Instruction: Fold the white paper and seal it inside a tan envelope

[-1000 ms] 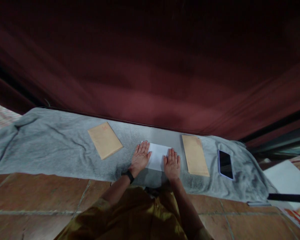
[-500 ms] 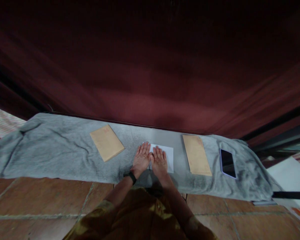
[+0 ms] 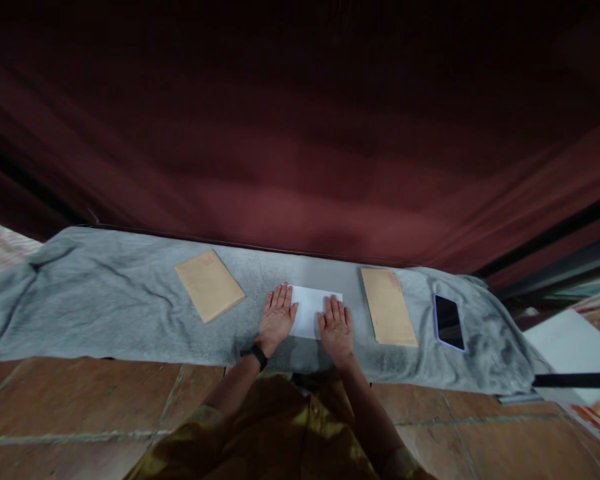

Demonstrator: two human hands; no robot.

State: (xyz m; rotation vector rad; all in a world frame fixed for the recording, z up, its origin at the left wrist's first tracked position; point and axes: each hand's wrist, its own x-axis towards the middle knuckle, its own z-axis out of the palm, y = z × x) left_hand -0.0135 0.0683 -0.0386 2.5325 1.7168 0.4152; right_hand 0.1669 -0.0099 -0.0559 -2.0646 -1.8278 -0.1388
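Note:
A white sheet of paper (image 3: 311, 307) lies on a grey cloth (image 3: 105, 300) in front of me. My left hand (image 3: 277, 318) rests flat on its left edge, fingers stretched out and a black band on the wrist. My right hand (image 3: 336, 329) presses flat on the paper's near right part, fingers spread. Neither hand holds anything.
A brown envelope (image 3: 209, 284) lies to the left of the paper and another brown envelope (image 3: 388, 306) to the right. A dark phone (image 3: 449, 322) sits further right on the cloth. A dark red curtain (image 3: 300, 147) hangs behind. Tiled floor (image 3: 80, 407) runs along the near side.
My right hand slid left across the paper until it met the left hand, then slid back right. The left hand stayed on the paper's left edge.

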